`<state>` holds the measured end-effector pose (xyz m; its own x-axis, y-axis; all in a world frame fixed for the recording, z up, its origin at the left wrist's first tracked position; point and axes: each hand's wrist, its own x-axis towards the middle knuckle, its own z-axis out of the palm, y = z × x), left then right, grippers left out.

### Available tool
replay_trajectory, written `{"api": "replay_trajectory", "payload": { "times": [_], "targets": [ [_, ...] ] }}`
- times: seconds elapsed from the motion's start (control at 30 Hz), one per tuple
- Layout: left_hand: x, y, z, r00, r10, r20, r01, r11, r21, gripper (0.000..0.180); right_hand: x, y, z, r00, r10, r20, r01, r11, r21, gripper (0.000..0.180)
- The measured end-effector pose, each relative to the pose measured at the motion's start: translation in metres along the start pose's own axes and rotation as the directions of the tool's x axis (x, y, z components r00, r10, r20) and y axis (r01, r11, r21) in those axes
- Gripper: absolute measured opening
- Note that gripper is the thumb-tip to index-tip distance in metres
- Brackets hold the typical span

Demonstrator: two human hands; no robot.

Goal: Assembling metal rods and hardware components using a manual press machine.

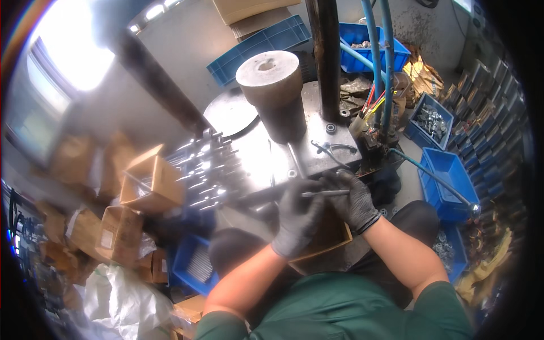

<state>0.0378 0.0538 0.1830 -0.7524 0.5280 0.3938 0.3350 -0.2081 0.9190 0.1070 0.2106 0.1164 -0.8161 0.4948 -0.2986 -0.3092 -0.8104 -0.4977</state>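
A short, slim metal rod (327, 193) lies level between my two grey-gloved hands, just off the front edge of the metal press table (249, 161). My left hand (297, 215) is closed around its left end, with the fingertips partly blurred. At the other end, my right hand (352, 199) has the rod against its fingers and thumb, and its grip is partly hidden. Beneath the hands an open cardboard box (323, 249) sits between my knees. Beyond them a thick round metal column (272, 96) rises from the table.
Many metal rods (207, 167) are piled at the table's left side. Cardboard boxes (148, 181) and a blue bin of rods (195, 266) stand to the left. Blue bins (447, 181), some with small metal parts, line the right side. Dark posts (326, 56) and hoses rise behind.
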Motion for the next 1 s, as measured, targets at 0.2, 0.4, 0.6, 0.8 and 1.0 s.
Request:
{"api": "replay_trajectory", "payload": {
  "times": [0.2, 0.4, 0.6, 0.8, 1.0],
  "targets": [
    [-0.018, -0.042, 0.023, 0.934, 0.011, 0.358, -0.044, 0.996, 0.083, 0.023, -0.007, 0.005, 0.0, 0.958, 0.285, -0.038, -0.282, 0.956, 0.083, 0.036],
    [-0.004, -0.014, 0.011, 0.826, -0.337, 0.451, 0.35, 0.935, 0.058, 0.024, -0.007, -0.016, -0.006, 0.997, 0.038, -0.072, -0.054, 0.971, -0.232, 0.024],
    [-0.007, -0.02, 0.006, 0.644, -0.53, 0.552, 0.493, 0.839, 0.231, 0.034, -0.008, -0.031, 0.004, 0.997, 0.019, 0.073, -0.008, 0.989, -0.151, 0.029],
    [-0.01, -0.024, 0.006, 0.607, -0.553, 0.571, 0.573, 0.802, 0.168, 0.035, -0.016, -0.034, 0.01, 0.973, -0.102, 0.209, 0.18, 0.897, -0.404, 0.035],
    [-0.011, -0.021, 0.006, 0.629, -0.528, 0.571, 0.55, 0.821, 0.154, 0.034, -0.023, -0.039, 0.016, 0.998, -0.016, 0.061, 0.038, 0.929, -0.368, 0.028]
  ]
}}
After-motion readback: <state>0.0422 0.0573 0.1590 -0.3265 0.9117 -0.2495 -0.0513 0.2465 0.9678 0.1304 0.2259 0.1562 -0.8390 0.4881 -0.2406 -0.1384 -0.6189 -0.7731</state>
